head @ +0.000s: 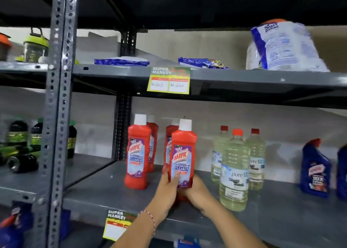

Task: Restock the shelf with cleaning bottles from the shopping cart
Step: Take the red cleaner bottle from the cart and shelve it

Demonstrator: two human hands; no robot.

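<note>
Both hands clasp the base of a red Harpic bathroom cleaner bottle (183,157) — left hand (167,186) on its left side, right hand (197,188) closed under the right — just above the grey shelf (105,189). Set it down upright, label forward, level with the left Harpic bottle (138,154) — clear of the pale liquid bottles (234,169) on the right and the red ones behind.

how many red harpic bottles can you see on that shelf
4. One stands front left, one behind it, one at the back mostly hidden by the fourth, which both hands hold at its base. More could be hidden behind these.
</note>
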